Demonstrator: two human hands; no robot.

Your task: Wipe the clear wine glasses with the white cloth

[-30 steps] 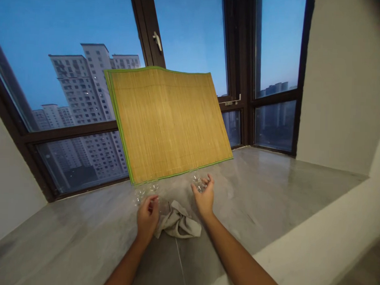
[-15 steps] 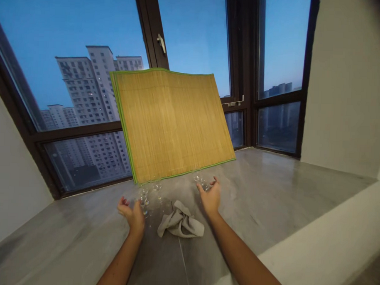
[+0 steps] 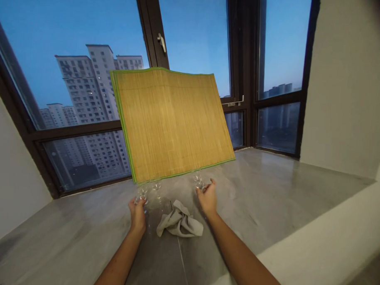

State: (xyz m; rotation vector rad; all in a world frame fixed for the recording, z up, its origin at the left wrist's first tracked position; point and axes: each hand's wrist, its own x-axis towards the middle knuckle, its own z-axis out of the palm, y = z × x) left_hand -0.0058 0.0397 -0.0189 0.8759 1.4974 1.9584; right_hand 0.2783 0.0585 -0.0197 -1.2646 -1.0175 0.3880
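My left hand (image 3: pixel 138 213) is closed, its thumb and fingers gripping a clear stemmed glass (image 3: pixel 142 193) that stands on the stone ledge (image 3: pixel 253 203). Just right of it is another clear glass (image 3: pixel 156 186), touched by neither hand. My right hand (image 3: pixel 208 200) has its thumb and fingers around a third clear glass (image 3: pixel 198 180), whose outline is faint against the ledge. Between my forearms lies a crumpled grey cloth (image 3: pixel 181 220).
A yellow bamboo mat (image 3: pixel 175 125) with green edging leans upright against the window behind the glasses. Dark window frames (image 3: pixel 152 29) with a handle (image 3: pixel 161 42) rise at the back. A pale wall (image 3: pixel 344 89) bounds the ledge on the right.
My left hand has moved right and closed from a spread pose onto the left glass. My right hand's fingers have drawn in around the right glass. The cloth and mat stay put.
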